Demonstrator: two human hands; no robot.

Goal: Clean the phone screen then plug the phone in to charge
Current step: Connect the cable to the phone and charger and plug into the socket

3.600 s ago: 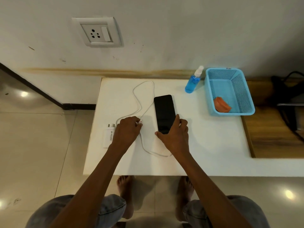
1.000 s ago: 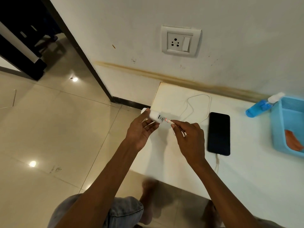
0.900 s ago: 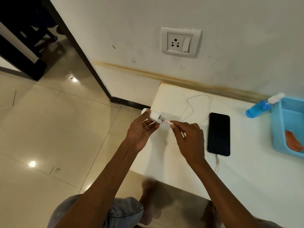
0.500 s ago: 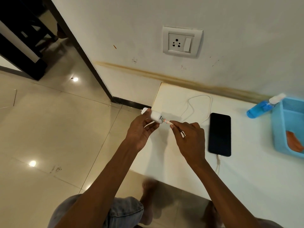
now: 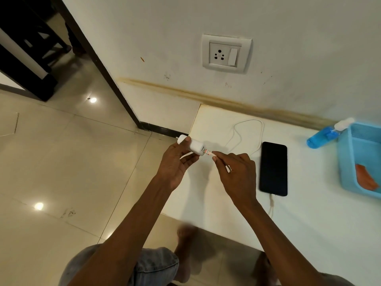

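Head view looks down on a low white table (image 5: 309, 234) pushed against a pale wall. On that wall, above the table's left end, sits a white socket plate with a rocker switch (image 5: 226, 53), nothing plugged into it. A black slab phone (image 5: 273, 168) lies flat, screen up and dark, with a thin white charging cable (image 5: 260, 135) entering its near end and looping across the tabletop behind it. At the far right stand a blue spray bottle with a white nozzle (image 5: 325, 135) and, just beside it, a light blue plastic mesh basket (image 5: 343, 162) with an orange cloth (image 5: 366, 180) inside.

Nothing blocks the space between the hands and the socket.

Over the table's left edge, the left hand (image 5: 175, 168) grips a white plug-in charger block (image 5: 193, 147), fingers curled under it and thumb on top. The right hand (image 5: 237, 174) pinches the cable's plug end (image 5: 209, 153) between thumb and forefinger, pressed at the block's port; other fingers are curled in loosely.
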